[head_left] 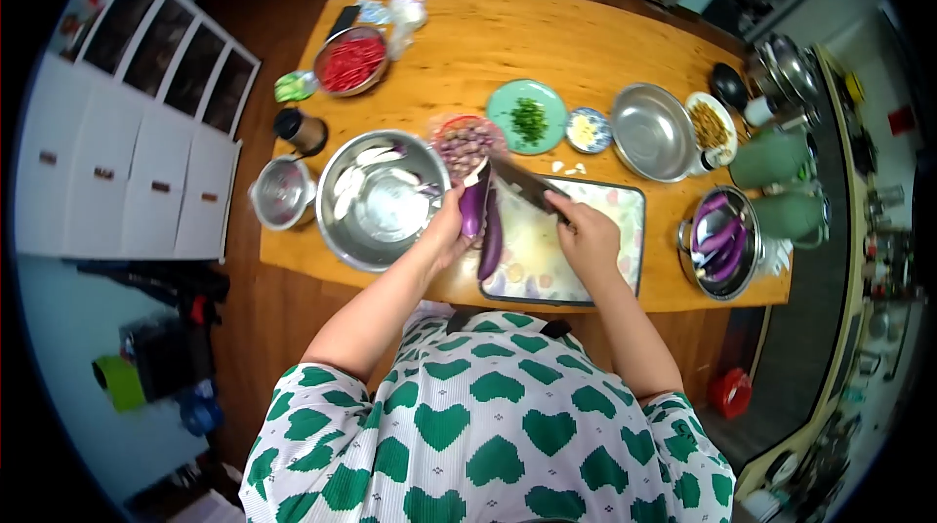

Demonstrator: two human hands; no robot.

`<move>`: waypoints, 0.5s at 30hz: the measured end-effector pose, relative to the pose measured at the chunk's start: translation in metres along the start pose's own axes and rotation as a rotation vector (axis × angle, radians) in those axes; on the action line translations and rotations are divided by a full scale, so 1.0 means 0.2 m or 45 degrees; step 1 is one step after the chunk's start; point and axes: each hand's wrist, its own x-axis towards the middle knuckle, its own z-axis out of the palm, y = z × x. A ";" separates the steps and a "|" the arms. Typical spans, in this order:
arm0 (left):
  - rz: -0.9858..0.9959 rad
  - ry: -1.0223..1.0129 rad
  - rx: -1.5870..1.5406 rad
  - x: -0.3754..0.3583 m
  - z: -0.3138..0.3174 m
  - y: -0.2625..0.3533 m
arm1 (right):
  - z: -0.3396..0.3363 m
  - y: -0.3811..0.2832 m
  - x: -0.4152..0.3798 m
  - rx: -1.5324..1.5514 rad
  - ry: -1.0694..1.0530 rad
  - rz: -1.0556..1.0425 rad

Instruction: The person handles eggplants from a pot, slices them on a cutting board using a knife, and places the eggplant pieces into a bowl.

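At the far left of the wooden counter sits a small shiny steel pot. Above it, near the upper left of the frame, is a steel bowl full of red chopped bits. Next comes a big shiny steel bowl with pale cut pieces inside.

In the middle of the frame, the left hand has its fingers wrapped around a long purple eggplant, holding it up over the left edge of the white cutting board. A second purple eggplant piece lies on the board just beside it. The right hand has its fingers clenched on the handle of a dark kitchen knife. The blade touches the top of the held eggplant.

Above the hands is a small bowl of pinkish bits, then a round green plate with chopped green herbs, then a tiny dish of pale bits. Further right is an empty-looking shiny steel bowl. At the right edge of the counter, a steel pot holds more purple eggplants
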 end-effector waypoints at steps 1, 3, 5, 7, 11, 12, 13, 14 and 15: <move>0.051 0.022 -0.061 -0.05 -0.09 -0.01 | 0.05 -0.11 0.03 0.019 -0.072 -0.095; 0.185 0.062 -0.155 -0.23 -0.15 0.02 | 0.20 -0.29 0.07 0.078 -0.156 -0.296; 0.275 0.036 -0.194 -0.21 -0.40 -0.04 | 0.35 -0.45 0.09 0.082 -0.255 -0.419; 0.285 0.068 -0.262 -0.30 -0.52 -0.02 | 0.47 -0.58 0.11 0.050 -0.314 -0.531; 0.392 0.174 -0.282 -0.48 -0.67 0.05 | 0.62 -0.80 0.14 0.102 -0.430 -0.614; 0.421 0.138 -0.218 -0.47 -0.77 0.03 | 0.64 -0.83 0.15 0.103 -0.462 -0.633; 0.446 0.100 -0.151 -0.47 -0.84 0.01 | 0.66 -0.85 0.17 0.104 -0.492 -0.648; 0.426 0.163 -0.138 -0.47 -0.89 0.00 | 0.68 -0.87 0.20 0.103 -0.516 -0.663; 0.404 0.223 -0.121 -0.47 -0.92 0.00 | 0.73 -0.84 0.21 0.123 -0.527 -0.687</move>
